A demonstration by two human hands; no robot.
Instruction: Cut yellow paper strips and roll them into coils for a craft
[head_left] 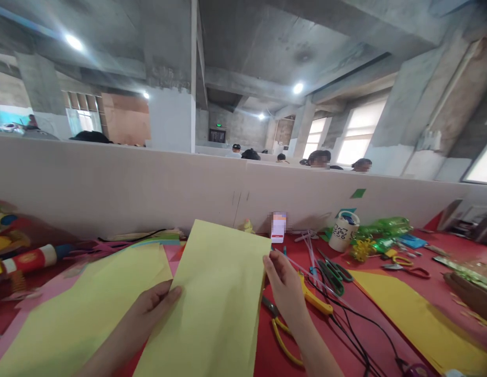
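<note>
A pale yellow sheet of paper (216,293) is held up over the table, tilted toward me. My left hand (155,303) pinches its left edge, thumb on the front and fingers behind. At the upper right edge, my right hand (283,280) grips the same sheet, with the fingertips partly hidden behind it. To the left lies more pale yellow paper (90,298) over pink paper (51,293). Yellow-handled scissors (283,335) rest just beside my right wrist, and a yellow glue gun (316,298) with a black cord lies to their right.
The red table (388,327) ends at a white partition (180,183). A phone (278,229) leans against it. Green-handled scissors (333,275), a white cup (343,233), green plastic bottles (388,230) and orange-yellow paper (420,314) lie at right. Several people sit beyond the partition.
</note>
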